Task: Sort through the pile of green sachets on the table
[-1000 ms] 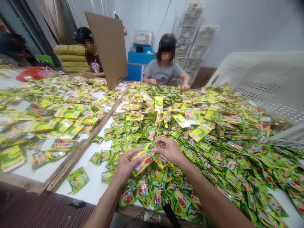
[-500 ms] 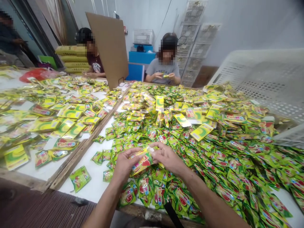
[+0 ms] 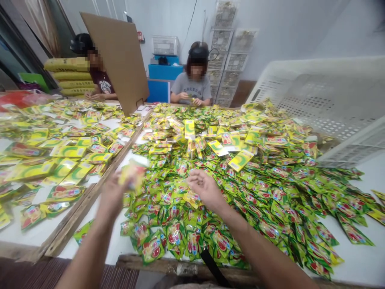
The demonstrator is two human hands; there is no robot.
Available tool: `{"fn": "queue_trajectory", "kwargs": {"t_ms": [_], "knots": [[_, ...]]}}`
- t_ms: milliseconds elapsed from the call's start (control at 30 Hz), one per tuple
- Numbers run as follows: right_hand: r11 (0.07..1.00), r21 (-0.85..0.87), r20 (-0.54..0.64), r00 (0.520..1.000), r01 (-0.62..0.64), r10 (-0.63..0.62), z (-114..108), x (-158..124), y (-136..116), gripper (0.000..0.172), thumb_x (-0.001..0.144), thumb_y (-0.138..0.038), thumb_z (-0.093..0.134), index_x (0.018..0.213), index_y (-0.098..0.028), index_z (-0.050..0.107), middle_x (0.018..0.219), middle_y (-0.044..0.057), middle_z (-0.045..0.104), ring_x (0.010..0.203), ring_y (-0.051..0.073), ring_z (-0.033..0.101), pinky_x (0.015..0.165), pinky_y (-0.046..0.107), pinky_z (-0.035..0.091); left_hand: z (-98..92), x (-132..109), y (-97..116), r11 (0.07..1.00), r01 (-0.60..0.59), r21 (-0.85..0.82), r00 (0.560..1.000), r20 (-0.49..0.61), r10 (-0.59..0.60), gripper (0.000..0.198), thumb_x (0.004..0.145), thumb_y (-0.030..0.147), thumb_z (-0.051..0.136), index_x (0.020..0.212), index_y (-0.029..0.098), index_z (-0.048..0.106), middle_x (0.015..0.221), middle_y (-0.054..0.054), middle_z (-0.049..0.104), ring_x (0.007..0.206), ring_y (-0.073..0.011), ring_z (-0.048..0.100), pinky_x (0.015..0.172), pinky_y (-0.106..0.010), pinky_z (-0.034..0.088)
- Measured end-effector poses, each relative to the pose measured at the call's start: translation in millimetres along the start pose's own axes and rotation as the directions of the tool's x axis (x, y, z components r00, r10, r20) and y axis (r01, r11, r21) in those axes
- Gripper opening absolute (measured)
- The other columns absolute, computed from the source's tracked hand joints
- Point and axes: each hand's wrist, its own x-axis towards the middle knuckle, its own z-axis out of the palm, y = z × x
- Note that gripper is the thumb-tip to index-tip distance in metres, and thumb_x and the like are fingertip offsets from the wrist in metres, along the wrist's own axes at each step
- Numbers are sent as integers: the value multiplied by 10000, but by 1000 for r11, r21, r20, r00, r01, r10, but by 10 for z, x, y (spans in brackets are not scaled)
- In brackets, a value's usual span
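Observation:
Raised over the wooden divider's right side, my left hand [image 3: 112, 192] is closed round a small yellow candy box [image 3: 134, 172], blurred by motion, with a white flap at its top. My right hand [image 3: 203, 188] hovers above the heap of green candy packets [image 3: 177, 235]; its fingers are loosely curled and a little apart, and I see nothing held in them. A yellow packet [image 3: 192, 198] lies just under it. Beyond, several yellow boxes, among them an upright box [image 3: 189, 128], rest on the green packets.
A wooden strip [image 3: 90, 200] divides the table, with many yellow boxes [image 3: 69, 150] at left. A cardboard sheet [image 3: 117, 60] stands at the back. A white perforated crate [image 3: 325, 100] is tilted at right. Two people sit opposite; one person [image 3: 192, 86] handles a small packet.
My left hand has carried the yellow box leftward, away from the right hand, which has let go of its flap end. The view has swung slightly right.

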Motion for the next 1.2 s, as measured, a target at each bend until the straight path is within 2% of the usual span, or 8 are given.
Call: {"fn": "queue_trajectory", "kwargs": {"t_ms": [67,133,300,433,567,767,933,1200], "knots": [[986,-164,-203,978,21,-54,-207,84,19,182,745,-312,576,873,-182,563,788,29,609,740,164,575,661,285,459,-188,224,215,973,-226,38,830,-515,213,623,645,316,716,1192,171,455,1092,-71,593,875,-172,581,699,-303,494],[958,-286,-339,938,-24,-77,-376,184,103,173,757,-322,555,851,-177,570,735,26,598,678,165,561,633,289,450,-217,273,379,905,-384,181,688,-598,412,674,645,283,727,1234,231,403,1232,-53,510,1007,-185,536,802,-336,475],[800,-599,-261,952,-29,-161,-415,397,432,399,730,-380,601,1057,-159,540,837,61,613,739,206,560,618,292,413,516,-273,221,743,-575,344,818,217,533,263,769,394,594,956,208,597,945,-38,630,901,-210,572,789,-372,476],[698,-716,-133,974,33,-182,-310,432,591,373,729,-381,604,1033,-167,574,687,12,559,644,186,510,557,259,351,1207,-679,-105,604,-578,549,810,474,345,318,784,436,560,904,146,607,909,-97,586,891,-243,519,778,-398,444],[750,-661,-195,965,1,-173,-420,324,638,266,760,-434,546,671,-188,593,544,-20,457,528,150,430,507,245,298,1445,-739,-206,515,-602,611,790,550,271,217,756,321,616,853,129,592,915,-104,546,901,-246,474,774,-375,409],[851,-525,-250,961,-29,-121,-641,3,590,297,774,-472,508,777,-186,591,555,-31,429,521,150,414,509,249,312,1401,-718,-223,542,-630,556,748,622,232,399,781,262,576,1149,128,493,994,-121,566,951,-270,470,807,-394,383],[807,-591,-171,979,-13,-109,-704,-149,540,208,757,-400,523,728,-198,565,531,-33,416,507,145,392,502,256,297,1302,-740,-213,558,-659,505,693,697,187,278,770,291,599,1003,143,571,1041,-128,539,978,-266,475,823,-381,403],[994,12,-239,965,-105,105,-615,-327,365,493,663,-413,682,1074,-218,493,817,3,522,583,124,479,539,277,479,1200,-814,-322,865,-387,319,874,426,234,446,735,274,626,1163,190,535,1117,-97,508,863,-196,552,781,-331,447]]}}
